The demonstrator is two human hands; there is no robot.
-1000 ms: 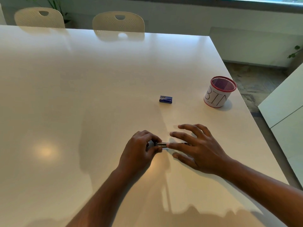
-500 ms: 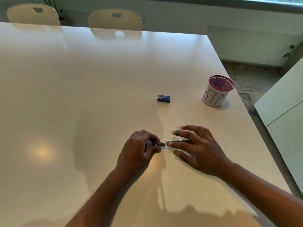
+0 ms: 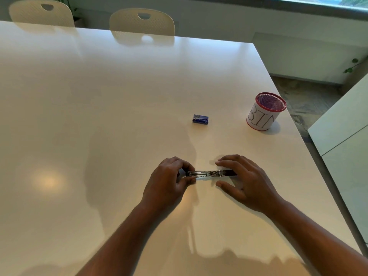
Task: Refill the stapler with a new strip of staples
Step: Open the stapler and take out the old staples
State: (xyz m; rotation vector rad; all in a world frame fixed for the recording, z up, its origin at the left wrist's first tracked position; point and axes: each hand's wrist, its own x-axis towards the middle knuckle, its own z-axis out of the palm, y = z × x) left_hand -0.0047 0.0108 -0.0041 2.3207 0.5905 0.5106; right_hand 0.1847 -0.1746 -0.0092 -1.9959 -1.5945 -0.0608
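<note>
Wider now than a second ago, the slim chrome stapler [image 3: 211, 173] lies opened flat on the white table [image 3: 99, 116] — left hand [image 3: 169, 184] pinches its end, right hand [image 3: 245, 180] spread loosely over it. Risk — spring-loaded magazine snapping shut.

Single view only, head camera. Sits above the near edge of the white table [image 3: 99, 116], looking forward and down across it. Wide-angle: the far edge and right edge bow slightly. Both forearms enter from the bottom of frame; left hand [image 3: 169, 182] and right hand [image 3: 247, 182] lie close below the lens, near the near edge. The far right corner is in frame; the left edge is cut off. Two chairs [image 3: 142, 21] stand beyond the far edge. No second view, so no overlap.
</note>
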